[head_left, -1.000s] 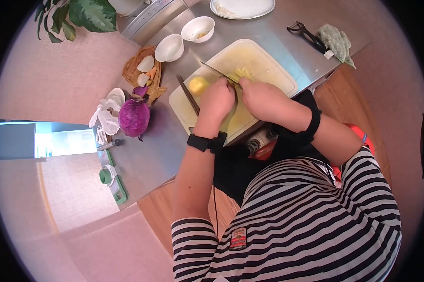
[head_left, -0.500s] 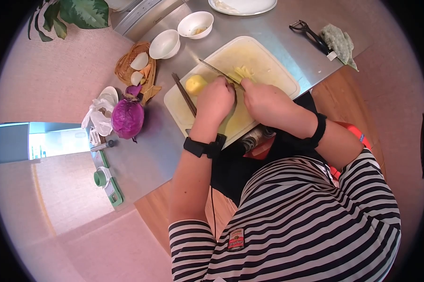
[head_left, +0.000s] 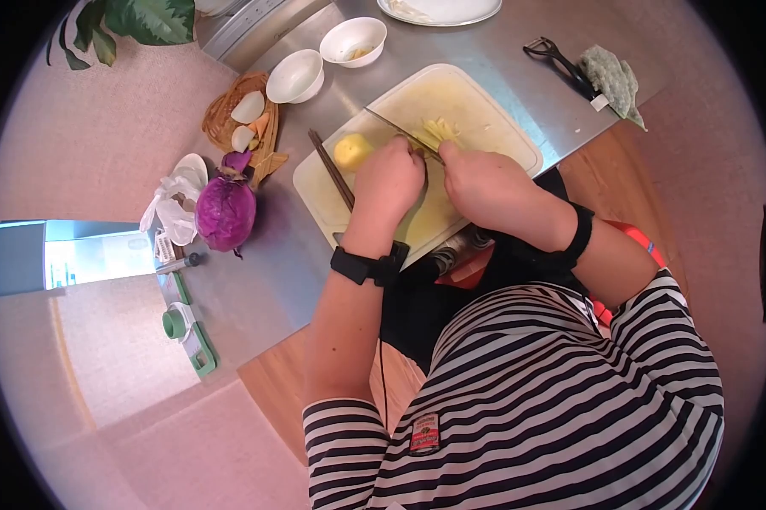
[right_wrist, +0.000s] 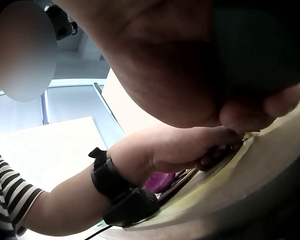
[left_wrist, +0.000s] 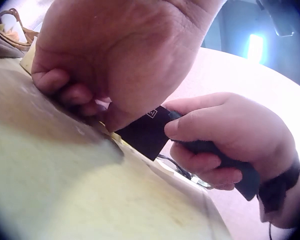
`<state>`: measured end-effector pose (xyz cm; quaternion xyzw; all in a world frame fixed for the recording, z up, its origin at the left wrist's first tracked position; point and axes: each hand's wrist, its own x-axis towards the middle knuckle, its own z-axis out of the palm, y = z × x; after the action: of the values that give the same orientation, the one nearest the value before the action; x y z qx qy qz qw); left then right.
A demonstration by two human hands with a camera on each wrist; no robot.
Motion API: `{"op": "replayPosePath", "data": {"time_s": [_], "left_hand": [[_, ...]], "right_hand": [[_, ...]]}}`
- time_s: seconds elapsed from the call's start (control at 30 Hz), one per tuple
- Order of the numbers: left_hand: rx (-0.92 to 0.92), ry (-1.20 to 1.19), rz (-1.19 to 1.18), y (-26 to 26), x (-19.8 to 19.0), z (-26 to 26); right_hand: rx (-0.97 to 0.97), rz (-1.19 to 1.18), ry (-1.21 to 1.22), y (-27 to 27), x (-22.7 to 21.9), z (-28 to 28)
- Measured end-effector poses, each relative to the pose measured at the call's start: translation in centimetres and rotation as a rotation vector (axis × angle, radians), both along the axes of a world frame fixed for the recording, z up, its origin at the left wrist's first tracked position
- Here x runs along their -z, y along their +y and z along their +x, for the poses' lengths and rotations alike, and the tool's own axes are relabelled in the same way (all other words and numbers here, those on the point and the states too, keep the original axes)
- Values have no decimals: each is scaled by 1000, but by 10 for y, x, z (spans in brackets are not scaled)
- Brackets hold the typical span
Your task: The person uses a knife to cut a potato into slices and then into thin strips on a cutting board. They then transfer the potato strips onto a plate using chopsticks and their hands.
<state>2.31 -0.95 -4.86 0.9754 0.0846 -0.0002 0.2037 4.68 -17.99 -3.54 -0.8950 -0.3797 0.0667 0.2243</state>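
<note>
In the head view my right hand [head_left: 489, 187] grips a kitchen knife [head_left: 390, 124] over the cutting board [head_left: 503, 140]. Its dark blade and handle [left_wrist: 215, 150] show in the left wrist view. My left hand [head_left: 389, 183] is beside the blade, its curled fingers holding a potato piece low against the board; the hand mostly hides that piece. Pale yellow potato strips [head_left: 438, 132] lie on the blade's far side. A peeled yellow potato [head_left: 351, 151] sits left of my left hand, near brown chopsticks [head_left: 330, 168].
A purple cabbage [head_left: 226, 214], a wicker basket [head_left: 221, 116] and two white bowls [head_left: 295, 76] [head_left: 354, 42] stand left of and behind the board. A green-and-white slicer [head_left: 187, 327] lies at the counter's left edge. A black peeler [head_left: 557, 61] and a cloth [head_left: 612, 83] are at right.
The head view has shifted slightly, so the counter things sit further left. Both hands keep their hold beside the potato strips; the knife has shifted only a little.
</note>
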Motion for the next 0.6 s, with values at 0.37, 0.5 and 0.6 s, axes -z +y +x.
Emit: {"op": "replayPosePath", "data": {"time_s": [0.37,0.5,0.6], "left_hand": [[6,-22,-17,0,-1,-1],[12,-39,-45,3,3,-2],[-10,-8,-56,1,0,-2]], "right_hand": [[44,2,152,25,4,26],[81,93,183,13,-6,20],[74,54,189,6,-11,13]]}}
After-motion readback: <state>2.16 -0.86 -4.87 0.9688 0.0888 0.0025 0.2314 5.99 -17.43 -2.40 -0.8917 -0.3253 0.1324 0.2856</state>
